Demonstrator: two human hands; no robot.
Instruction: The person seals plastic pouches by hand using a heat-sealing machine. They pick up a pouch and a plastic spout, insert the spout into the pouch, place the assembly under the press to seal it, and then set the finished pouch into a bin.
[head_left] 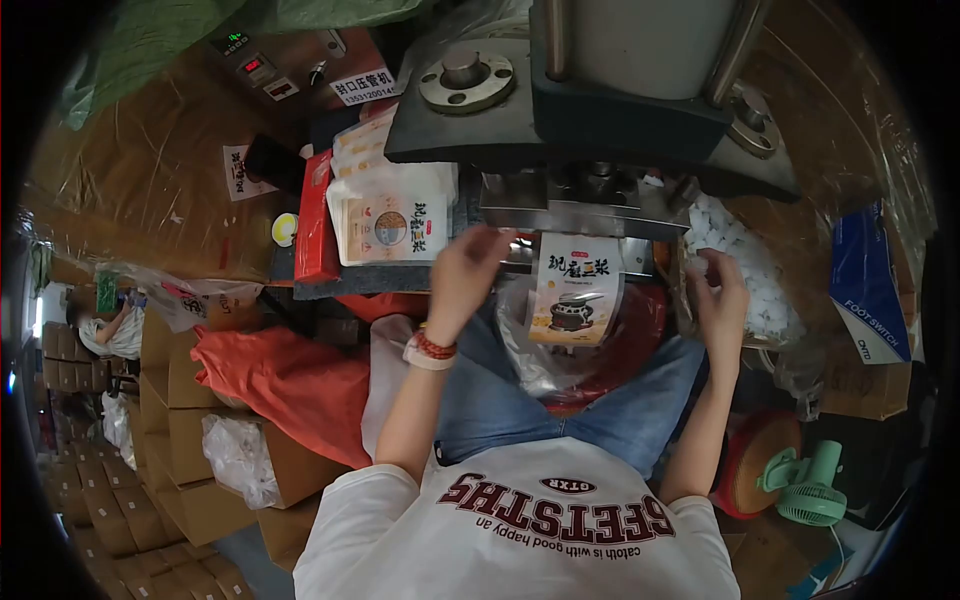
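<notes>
A printed pouch [575, 290] with a dark pot picture hangs at the metal jaws [580, 215] of the press, its lower end over my lap. My left hand [468, 272], with a red bead bracelet and a pale band at the wrist, is just left of the pouch, apart from it. Its fingers are bent together near the jaws, slightly blurred; what they hold, if anything, is hidden. My right hand [720, 295] is at the near edge of a tray of small white pieces [745, 265]. Its fingers are curled in, and I cannot make out what is between them.
A stack of printed pouches [390, 225] lies left of the press beside a red box [316, 215]. The press body [640, 110] stands ahead. A blue box [868, 285] is at the right, a green fan [815, 490] below it. Cartons [190, 420] stand left.
</notes>
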